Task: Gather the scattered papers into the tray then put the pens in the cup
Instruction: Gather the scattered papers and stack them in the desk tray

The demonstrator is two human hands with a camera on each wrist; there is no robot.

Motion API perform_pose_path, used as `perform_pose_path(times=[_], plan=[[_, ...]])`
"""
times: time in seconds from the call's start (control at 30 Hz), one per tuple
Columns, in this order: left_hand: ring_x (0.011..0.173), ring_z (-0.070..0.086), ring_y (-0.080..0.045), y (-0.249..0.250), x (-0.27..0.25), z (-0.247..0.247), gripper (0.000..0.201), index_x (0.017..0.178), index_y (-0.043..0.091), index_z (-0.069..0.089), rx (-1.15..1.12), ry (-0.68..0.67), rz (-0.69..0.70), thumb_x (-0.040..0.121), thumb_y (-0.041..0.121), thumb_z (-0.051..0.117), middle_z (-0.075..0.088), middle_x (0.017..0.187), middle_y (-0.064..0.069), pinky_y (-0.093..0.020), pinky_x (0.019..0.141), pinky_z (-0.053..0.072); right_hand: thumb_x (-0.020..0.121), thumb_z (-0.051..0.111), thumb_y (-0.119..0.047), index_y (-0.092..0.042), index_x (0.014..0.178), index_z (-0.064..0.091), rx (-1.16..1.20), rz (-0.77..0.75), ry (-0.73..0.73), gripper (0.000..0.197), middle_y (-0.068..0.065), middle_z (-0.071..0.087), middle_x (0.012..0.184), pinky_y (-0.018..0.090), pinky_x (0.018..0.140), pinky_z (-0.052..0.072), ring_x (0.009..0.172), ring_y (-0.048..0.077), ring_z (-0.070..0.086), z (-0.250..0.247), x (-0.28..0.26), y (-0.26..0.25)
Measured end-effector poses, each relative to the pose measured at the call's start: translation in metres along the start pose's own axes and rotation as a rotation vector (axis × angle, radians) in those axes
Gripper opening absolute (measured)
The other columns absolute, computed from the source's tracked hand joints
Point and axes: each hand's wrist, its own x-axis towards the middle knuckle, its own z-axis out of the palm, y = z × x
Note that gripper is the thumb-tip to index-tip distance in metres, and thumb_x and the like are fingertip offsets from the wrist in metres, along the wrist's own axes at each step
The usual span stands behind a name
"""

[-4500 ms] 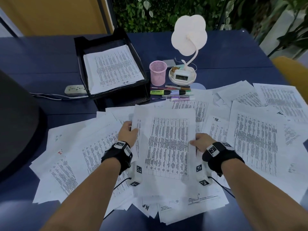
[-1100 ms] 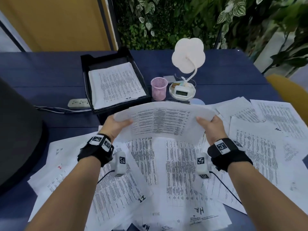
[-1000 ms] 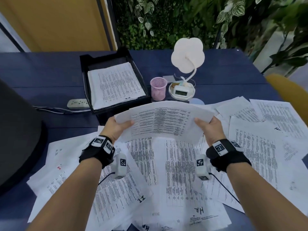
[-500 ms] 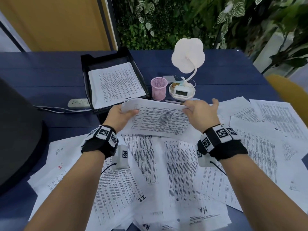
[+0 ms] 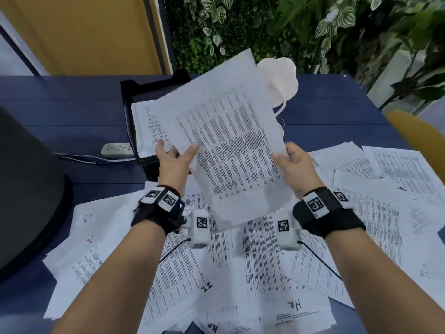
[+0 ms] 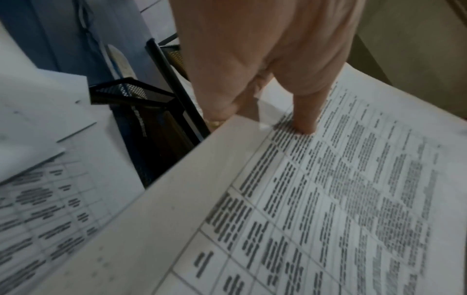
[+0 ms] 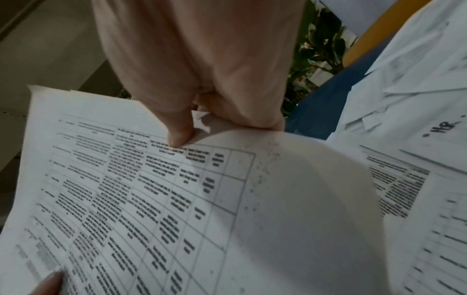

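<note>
I hold a sheaf of printed papers (image 5: 231, 145) tilted up in the air, in front of the black tray (image 5: 127, 92). My left hand (image 5: 179, 150) pinches its left edge, with the thumb (image 6: 305, 123) on top. My right hand (image 5: 284, 157) grips the right edge, thumb (image 7: 179, 135) on the print and fingers curled beneath. The tray holds a stack of papers (image 5: 144, 124). Many scattered papers (image 5: 265, 273) cover the near table. The raised sheaf hides the cup and pens.
A white flower-shaped lamp (image 5: 281, 75) stands behind the sheaf. A power strip (image 5: 118, 149) with its cable lies left of the tray. A large dark object (image 5: 24, 189) fills the left side. At the right stands a yellow chair (image 5: 419, 138).
The sheaf was lifted off the pile, then turned from lying wide and low to standing tall and tilted before the tray. My right hand shifted its grip along the edge.
</note>
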Motion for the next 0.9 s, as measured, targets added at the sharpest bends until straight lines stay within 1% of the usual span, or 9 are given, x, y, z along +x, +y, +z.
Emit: perform_pose_path(times=[0.1, 0.13, 0.23, 0.37, 0.5, 0.6, 0.7, 0.77, 0.9], plan=[[0.125, 0.045, -0.014, 0.0, -0.004, 0.005, 0.091, 0.146, 0.012, 0.023, 0.152, -0.051, 0.032, 0.076, 0.032, 0.077, 0.034, 0.146, 0.003, -0.036, 0.111, 0.028, 0.093, 0.049, 0.002, -0.024, 0.097, 0.06, 0.091, 0.01, -0.015, 0.029, -0.004, 0.068, 0.101, 0.029, 0.086, 0.051, 0.091, 0.009, 0.064, 0.005, -0.004, 0.003], [0.12, 0.051, -0.014, -0.001, -0.003, 0.005, 0.075, 0.14, 0.008, 0.035, 0.173, -0.049, 0.066, 0.079, 0.026, 0.075, 0.045, 0.139, 0.002, -0.037, 0.111, 0.031, 0.091, 0.05, 0.005, -0.024, 0.096, 0.06, 0.074, 0.014, -0.018, 0.031, -0.005, 0.068, 0.1, 0.029, 0.086, 0.052, 0.09, 0.008, 0.065, 0.006, -0.004, 0.005], [0.117, 0.057, -0.018, 0.002, -0.007, 0.007, 0.062, 0.128, 0.005, 0.05, 0.187, -0.024, 0.144, 0.076, 0.024, 0.078, 0.061, 0.127, -0.005, -0.044, 0.106, 0.042, 0.086, 0.054, 0.006, -0.019, 0.103, 0.061, -0.011, 0.031, -0.024, 0.031, 0.001, 0.069, 0.107, 0.041, 0.094, 0.051, 0.099, 0.017, 0.066, 0.006, -0.004, 0.012], [0.115, 0.059, -0.015, -0.008, -0.009, 0.008, 0.045, 0.124, 0.009, 0.054, 0.184, -0.036, 0.228, 0.083, 0.01, 0.071, 0.063, 0.123, -0.004, -0.036, 0.102, 0.045, 0.084, 0.054, 0.003, -0.019, 0.116, 0.059, -0.062, 0.048, 0.011, 0.039, -0.001, 0.069, 0.109, 0.043, 0.095, 0.051, 0.103, 0.018, 0.064, 0.012, -0.008, 0.023], [0.089, 0.064, -0.014, -0.027, -0.008, 0.003, 0.029, 0.099, 0.018, 0.052, 0.267, -0.077, 0.162, 0.083, 0.0, 0.067, 0.066, 0.099, -0.003, -0.034, 0.086, 0.051, 0.085, 0.057, 0.0, -0.02, 0.122, 0.056, -0.075, 0.118, 0.035, 0.042, -0.004, 0.067, 0.111, 0.044, 0.099, 0.048, 0.105, 0.014, 0.062, 0.015, -0.012, 0.037], [0.095, 0.065, -0.012, -0.038, -0.01, -0.001, 0.027, 0.112, 0.013, 0.056, 0.341, -0.175, 0.102, 0.087, 0.006, 0.064, 0.067, 0.102, 0.002, -0.036, 0.094, 0.051, 0.086, 0.054, 0.001, -0.018, 0.125, 0.054, -0.066, 0.113, 0.058, 0.043, -0.003, 0.065, 0.115, 0.042, 0.1, 0.047, 0.108, 0.014, 0.06, 0.014, -0.012, 0.04], [0.094, 0.062, 0.001, -0.036, -0.013, 0.0, 0.031, 0.122, 0.009, 0.057, 0.34, -0.192, 0.1, 0.091, 0.008, 0.059, 0.066, 0.104, 0.008, -0.022, 0.09, 0.051, 0.089, 0.051, 0.0, -0.017, 0.123, 0.055, -0.055, 0.097, 0.064, 0.039, -0.002, 0.065, 0.115, 0.04, 0.099, 0.048, 0.108, 0.015, 0.06, 0.015, -0.012, 0.041], [0.093, 0.062, 0.0, -0.029, -0.014, 0.002, 0.033, 0.124, 0.007, 0.055, 0.289, -0.187, 0.105, 0.092, 0.006, 0.058, 0.065, 0.109, 0.002, -0.015, 0.083, 0.051, 0.09, 0.052, -0.003, -0.017, 0.119, 0.057, -0.059, 0.107, 0.053, 0.034, -0.003, 0.066, 0.113, 0.039, 0.097, 0.048, 0.106, 0.016, 0.061, 0.014, -0.011, 0.042], [0.098, 0.063, -0.01, -0.01, -0.009, 0.001, 0.03, 0.122, 0.01, 0.056, 0.201, -0.138, 0.081, 0.092, 0.009, 0.058, 0.066, 0.109, 0.0, -0.028, 0.09, 0.049, 0.089, 0.061, -0.011, -0.02, 0.11, 0.063, -0.067, 0.249, -0.045, 0.024, 0.0, 0.068, 0.111, 0.042, 0.097, 0.049, 0.103, 0.018, 0.064, 0.011, -0.01, 0.051]])
